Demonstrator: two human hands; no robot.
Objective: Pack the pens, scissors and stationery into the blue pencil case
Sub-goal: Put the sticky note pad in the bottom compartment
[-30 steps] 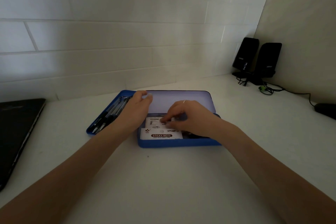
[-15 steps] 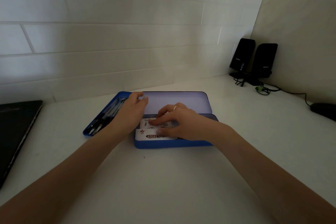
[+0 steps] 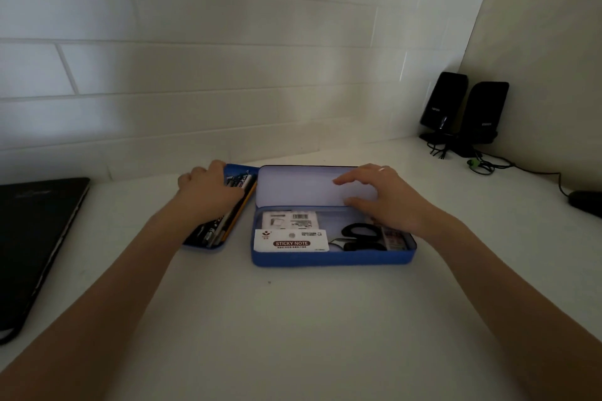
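A white desk [image 3: 293, 319] fills the lower view, backed by a white brick-pattern wall [image 3: 195, 75]. At the left edge lies one closed black laptop [image 3: 35, 238]. In the far right corner two black speakers [image 3: 464, 109] stand side by side, their cables [image 3: 479, 164] trailing along the desk toward a dark mouse [image 3: 586, 202] at the right edge.

In the middle sits one blue pencil case [image 3: 332, 259], its lid [image 3: 303, 185] standing open at the back. Just beside it on the left, one blue tray [image 3: 208, 242] lies at an angle, holding a bundle of pens [image 3: 218, 231] too overlapped to count, with one yellow pencil [image 3: 239, 212] along its right side.

Inside the case, from left: one white sticky note pack [image 3: 290, 240] at the front, one white packet with a barcode [image 3: 290, 220] behind it, one pair of black-handled scissors [image 3: 358, 236] in the middle, and a small colourful item [image 3: 394, 234] at the right end, too partly hidden to name.

The left hand [image 3: 208, 192] lies over the far end of the tray, fingers curled over its far rim, covering much of the pens. The right hand [image 3: 381, 198] hovers with relaxed, loosely spread fingers in front of the lid's right part; whether it touches the lid cannot be told. It hides the case's back right corner.
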